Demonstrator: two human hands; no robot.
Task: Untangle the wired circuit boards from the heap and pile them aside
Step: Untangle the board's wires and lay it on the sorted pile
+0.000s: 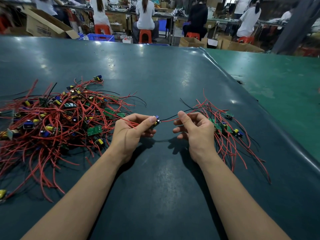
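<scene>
i'm mid-separation: my left hand (133, 130) pinches one small circuit board (156, 120) at centre frame, lifted off the dark surface (155, 75), while my right hand (194, 129) pinches its red and black wires (170, 118) between thumb and forefinger, other fingers loosely curled. the big heap (57, 116) sits at left, the sorted pile (225, 130) at right, just beside my right hand. next i'd judge the wires need drawing straight, then laying on that right pile

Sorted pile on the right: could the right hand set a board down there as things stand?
Probably yes. The right hand, pinching the wires, sits right beside the sorted pile, with nothing between them.
</scene>
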